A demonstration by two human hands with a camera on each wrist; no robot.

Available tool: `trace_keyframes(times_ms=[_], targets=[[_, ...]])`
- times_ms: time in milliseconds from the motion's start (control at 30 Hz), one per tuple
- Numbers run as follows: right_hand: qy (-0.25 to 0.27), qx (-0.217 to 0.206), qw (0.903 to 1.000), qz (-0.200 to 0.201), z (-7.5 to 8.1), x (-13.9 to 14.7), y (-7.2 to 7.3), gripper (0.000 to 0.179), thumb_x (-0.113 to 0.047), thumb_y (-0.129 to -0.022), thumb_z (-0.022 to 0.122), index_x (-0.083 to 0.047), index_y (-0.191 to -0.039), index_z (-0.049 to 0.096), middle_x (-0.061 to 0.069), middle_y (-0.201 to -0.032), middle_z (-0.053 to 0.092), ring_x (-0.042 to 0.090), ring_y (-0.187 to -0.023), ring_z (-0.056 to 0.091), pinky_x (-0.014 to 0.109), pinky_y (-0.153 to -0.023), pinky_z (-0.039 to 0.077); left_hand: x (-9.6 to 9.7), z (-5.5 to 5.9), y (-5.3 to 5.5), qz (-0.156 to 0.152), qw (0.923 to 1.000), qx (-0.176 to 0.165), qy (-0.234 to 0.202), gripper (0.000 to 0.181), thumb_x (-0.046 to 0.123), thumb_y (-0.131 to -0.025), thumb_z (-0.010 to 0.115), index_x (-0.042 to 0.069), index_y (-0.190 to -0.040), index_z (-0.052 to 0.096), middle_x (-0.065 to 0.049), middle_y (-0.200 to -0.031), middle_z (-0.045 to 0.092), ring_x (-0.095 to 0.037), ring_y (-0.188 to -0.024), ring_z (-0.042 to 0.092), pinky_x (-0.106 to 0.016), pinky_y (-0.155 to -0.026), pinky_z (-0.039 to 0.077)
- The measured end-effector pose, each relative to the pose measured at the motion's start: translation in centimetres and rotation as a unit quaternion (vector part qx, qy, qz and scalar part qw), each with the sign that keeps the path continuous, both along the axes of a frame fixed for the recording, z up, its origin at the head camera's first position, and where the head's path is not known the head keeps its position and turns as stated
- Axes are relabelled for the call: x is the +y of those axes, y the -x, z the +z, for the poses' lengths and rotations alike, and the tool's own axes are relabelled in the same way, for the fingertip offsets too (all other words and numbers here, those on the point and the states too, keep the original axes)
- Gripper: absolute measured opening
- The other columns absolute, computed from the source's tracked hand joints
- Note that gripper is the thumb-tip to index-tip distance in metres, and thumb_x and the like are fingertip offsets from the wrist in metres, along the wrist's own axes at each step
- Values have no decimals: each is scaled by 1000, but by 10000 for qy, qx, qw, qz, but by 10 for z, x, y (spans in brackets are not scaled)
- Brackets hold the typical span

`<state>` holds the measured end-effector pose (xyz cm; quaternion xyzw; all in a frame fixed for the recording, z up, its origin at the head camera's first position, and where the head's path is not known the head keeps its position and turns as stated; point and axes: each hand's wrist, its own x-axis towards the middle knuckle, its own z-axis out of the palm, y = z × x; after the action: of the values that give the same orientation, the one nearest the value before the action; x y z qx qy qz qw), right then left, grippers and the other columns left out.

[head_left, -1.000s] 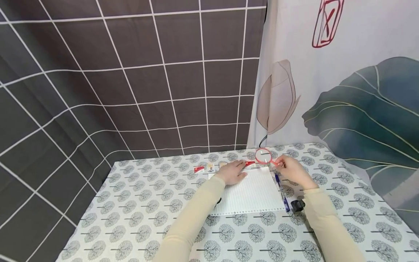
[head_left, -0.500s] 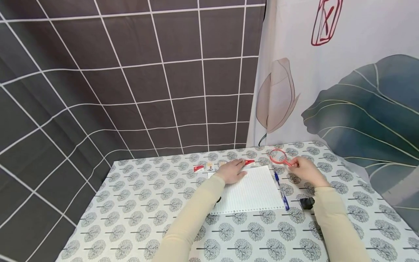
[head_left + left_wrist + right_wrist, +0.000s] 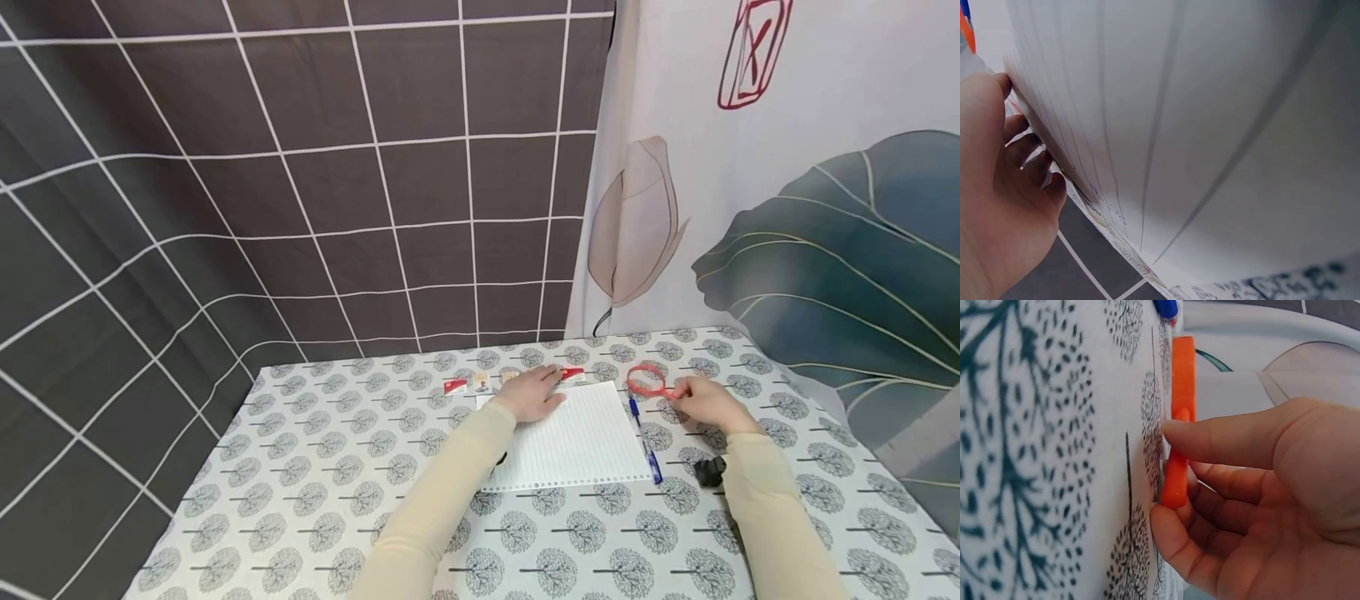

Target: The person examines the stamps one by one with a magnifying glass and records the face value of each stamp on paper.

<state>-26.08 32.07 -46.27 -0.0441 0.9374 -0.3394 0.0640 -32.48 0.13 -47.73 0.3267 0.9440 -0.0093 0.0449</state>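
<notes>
My right hand (image 3: pixel 708 402) pinches the handle of a red-orange magnifying glass (image 3: pixel 630 385) low over the table, right of the paper. In the right wrist view, the thumb and fingers hold the orange handle (image 3: pixel 1175 481) close to the cloth. My left hand (image 3: pixel 531 395) rests on the upper left part of a lined sheet of paper (image 3: pixel 577 442), fingers at its far edge. From the left wrist view, the fingers (image 3: pixel 1038 165) lie loosely bent along the paper's edge. A blue pen (image 3: pixel 646 442) lies along the sheet's right side.
Beyond the paper, a row of small cards includes a red and white one (image 3: pixel 455 387) at left and another red card (image 3: pixel 572 374) partly behind my left hand. The table wears a tree-print cloth (image 3: pixel 322 492). A dark gridded curtain (image 3: pixel 300 192) stands behind.
My right hand has carried the magnifying glass right, away from the top corner of the paper, and lowered it toward the table. The left hand has stayed in place.
</notes>
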Motion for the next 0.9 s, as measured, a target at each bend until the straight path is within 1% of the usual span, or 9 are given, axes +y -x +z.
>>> trace_keyframes(times_ms=[200, 333, 433, 533, 633, 700, 767, 900], targets=[[293, -277, 9992, 16, -1, 1, -1, 6, 0, -92, 58, 6, -91, 57, 12, -81, 63, 20, -66, 62, 34, -61, 55, 0, 2, -1, 7, 10000, 22, -44, 61, 48, -108, 34, 16, -160, 30, -1, -165, 28, -19, -150, 28, -31, -121, 27], [398, -333, 9987, 8, -2, 2, -2, 6, 0, -92, 58, 6, -92, 57, 10, -80, 64, 20, -66, 62, 35, -60, 55, 0, 1, -2, -4, 10000, -13, -60, 61, 47, -109, 34, 15, -160, 30, -2, -165, 28, -20, -151, 27, -31, -121, 26], [319, -311, 9990, -17, -1, 2, -2, 10, -2, -92, 60, 7, -95, 58, 10, -81, 64, 20, -67, 62, 35, -61, 54, -1, -1, -1, -18, 10000, 5, -55, 60, 48, -108, 34, 16, -160, 31, -2, -165, 29, -20, -151, 25, -33, -122, 24], [101, -118, 9998, -104, 3, 2, -1, 19, -5, -93, 62, 11, -102, 59, 11, -81, 61, 20, -67, 59, 35, -61, 52, -2, -2, -1, -38, 10000, 59, -22, 60, 48, -108, 33, 17, -159, 32, -2, -164, 30, -21, -152, 23, -34, -123, 22], [-173, 287, 9994, -108, 6, -1, 0, 26, -7, -94, 63, 12, -110, 61, 11, -81, 58, 20, -66, 53, 34, -60, 48, -3, -2, -1, -66, 9999, 109, 32, 61, 50, -108, 34, 17, -160, 32, -2, -164, 30, -21, -152, 21, -35, -124, 20], [-251, 562, 9981, 41, 7, -5, 1, 27, -6, -94, 64, 12, -114, 62, 11, -82, 59, 19, -66, 50, 33, -60, 46, -4, -1, -1, -92, 9998, 159, 96, 63, 51, -107, 35, 18, -160, 31, -3, -165, 28, -20, -153, 20, -35, -124, 18], [-271, 791, 9961, 286, 7, -9, 2, 28, -4, -93, 65, 11, -116, 63, 11, -87, 61, 18, -64, 50, 32, -57, 45, -6, 0, -2, -103, 9996, 232, 150, 64, 53, -107, 36, 18, -160, 31, -2, -165, 28, -19, -153, 20, -35, -125, 18], [-181, 862, 9928, 814, 6, -18, 4, 30, -1, -91, 67, 7, -119, 62, 12, -92, 63, 15, -62, 51, 29, -54, 45, -10, 2, -3, -192, 9985, 434, 271, 64, 54, -106, 38, 19, -159, 33, -1, -165, 28, -18, -153, 20, -35, -124, 18]])
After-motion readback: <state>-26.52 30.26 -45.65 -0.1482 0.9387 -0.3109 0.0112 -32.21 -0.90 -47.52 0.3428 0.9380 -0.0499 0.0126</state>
